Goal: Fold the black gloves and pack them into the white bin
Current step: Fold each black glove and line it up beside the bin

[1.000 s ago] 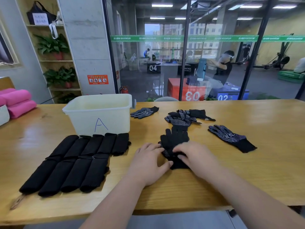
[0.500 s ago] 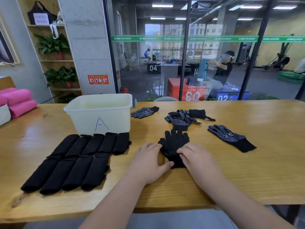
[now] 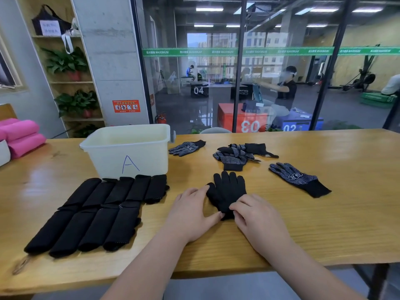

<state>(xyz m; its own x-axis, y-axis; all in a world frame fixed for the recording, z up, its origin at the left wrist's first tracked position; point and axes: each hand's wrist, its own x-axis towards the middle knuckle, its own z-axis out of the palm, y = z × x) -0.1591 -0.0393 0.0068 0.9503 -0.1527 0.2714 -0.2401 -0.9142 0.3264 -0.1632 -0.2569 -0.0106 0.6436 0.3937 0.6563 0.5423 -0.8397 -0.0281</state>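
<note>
Hands meet at a black glove (image 3: 227,191) lying flat on the table (image 3: 324,224). The right hand (image 3: 257,217) pinches its cuff and the left hand (image 3: 192,211) rests flat, fingers straight, against its edge. Folded gloves (image 3: 97,211) lie to the left in two rows. Behind them stands the white bin (image 3: 127,148), marked "A" in blue. Farther off are a green strip (image 3: 216,51) reading "MAXIMUM" and a black box (image 3: 198,90) numbered "04".
</note>
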